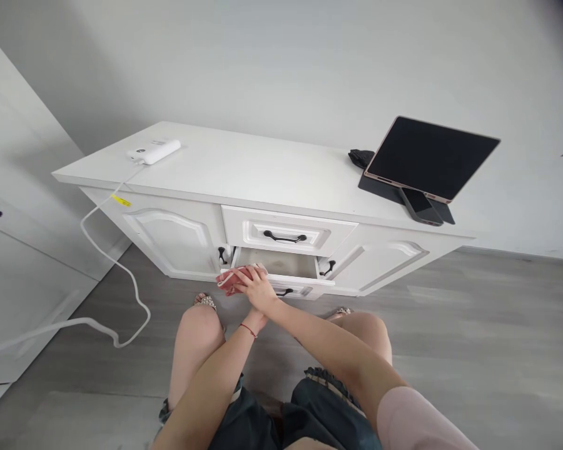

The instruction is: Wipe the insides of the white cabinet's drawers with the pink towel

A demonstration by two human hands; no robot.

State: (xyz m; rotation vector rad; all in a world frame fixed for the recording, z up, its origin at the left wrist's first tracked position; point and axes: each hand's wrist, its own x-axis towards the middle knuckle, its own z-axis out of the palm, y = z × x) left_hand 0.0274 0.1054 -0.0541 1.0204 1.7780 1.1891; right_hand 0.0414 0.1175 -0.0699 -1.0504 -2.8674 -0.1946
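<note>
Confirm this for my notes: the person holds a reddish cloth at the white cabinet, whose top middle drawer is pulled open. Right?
Not quite: in the head view, the top middle drawer is shut; the drawer below it is pulled open. The reddish cloth and white cabinet are as stated.

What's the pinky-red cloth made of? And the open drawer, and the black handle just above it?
Cloth: soft fabric, maybe cotton; it bunches into loose folds with a pale edge. I can't tell the exact fibre.
Drawer: probably wood or board, painted or coated; its front edge is smooth and white.
Handle: likely metal with a dark finish; it's slim and curved.
</note>
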